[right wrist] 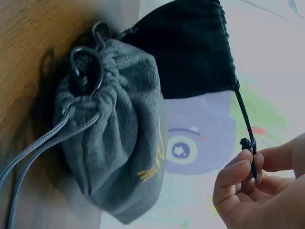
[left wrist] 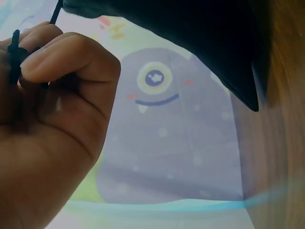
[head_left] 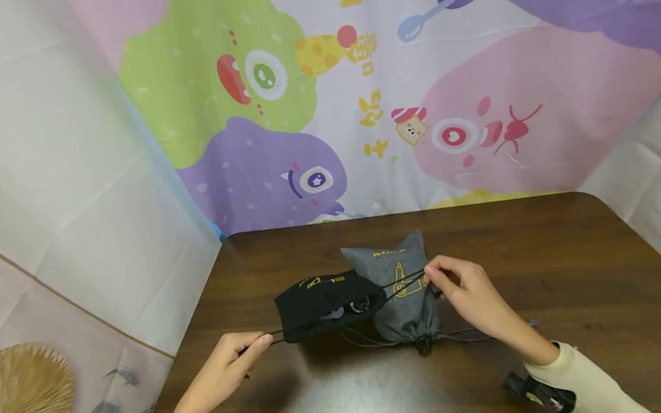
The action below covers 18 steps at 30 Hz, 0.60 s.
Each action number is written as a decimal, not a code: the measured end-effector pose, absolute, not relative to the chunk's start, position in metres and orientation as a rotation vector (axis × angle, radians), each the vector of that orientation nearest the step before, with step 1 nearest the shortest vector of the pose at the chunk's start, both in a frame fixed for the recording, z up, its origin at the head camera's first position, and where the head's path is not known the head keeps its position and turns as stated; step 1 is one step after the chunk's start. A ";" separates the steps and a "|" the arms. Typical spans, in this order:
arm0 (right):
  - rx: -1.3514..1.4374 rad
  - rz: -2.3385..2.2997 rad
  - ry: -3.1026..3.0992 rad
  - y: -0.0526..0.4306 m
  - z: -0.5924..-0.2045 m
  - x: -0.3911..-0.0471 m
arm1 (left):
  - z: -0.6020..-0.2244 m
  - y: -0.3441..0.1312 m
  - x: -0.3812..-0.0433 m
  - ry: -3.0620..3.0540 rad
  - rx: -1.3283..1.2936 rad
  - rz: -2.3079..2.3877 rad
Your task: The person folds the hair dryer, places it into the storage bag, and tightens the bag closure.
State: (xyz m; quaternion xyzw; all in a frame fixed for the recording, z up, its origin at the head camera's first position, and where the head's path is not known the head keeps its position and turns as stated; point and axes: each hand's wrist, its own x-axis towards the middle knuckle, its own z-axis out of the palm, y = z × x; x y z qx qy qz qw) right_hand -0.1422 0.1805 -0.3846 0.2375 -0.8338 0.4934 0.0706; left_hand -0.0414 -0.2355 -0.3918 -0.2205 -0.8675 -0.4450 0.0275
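Observation:
A black drawstring pouch (head_left: 325, 295) with yellow print hangs between the two hands above the table. Small grey shapes (head_left: 335, 313) show at its near side, by the mouth. My left hand (head_left: 229, 361) pinches the cord at the pouch's left end. On the other side, my right hand (head_left: 467, 289) pinches the opposite cord (right wrist: 243, 109) by its knot, fingertips and thumb together. Behind and partly under the black pouch lies a grey drawstring pouch (head_left: 405, 312), gathered at its neck with a black cord lock (right wrist: 82, 78).
The brown wooden table (head_left: 542, 258) reaches back to a printed cloth (head_left: 382, 172) with cartoon monsters. Grey cords (head_left: 465, 335) trail from the grey pouch across the table. A black strapped device (head_left: 539, 393) is beside the right sleeve (head_left: 583, 373).

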 end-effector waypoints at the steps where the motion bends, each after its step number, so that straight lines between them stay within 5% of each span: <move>1: 0.715 1.486 -2.506 0.183 -0.385 -0.142 | -0.393 -0.237 -0.042 -2.679 -0.675 -1.362; 18: 0.616 1.455 -2.499 0.242 -0.397 -0.151 | -0.406 -0.266 -0.049 -2.679 -0.650 -1.494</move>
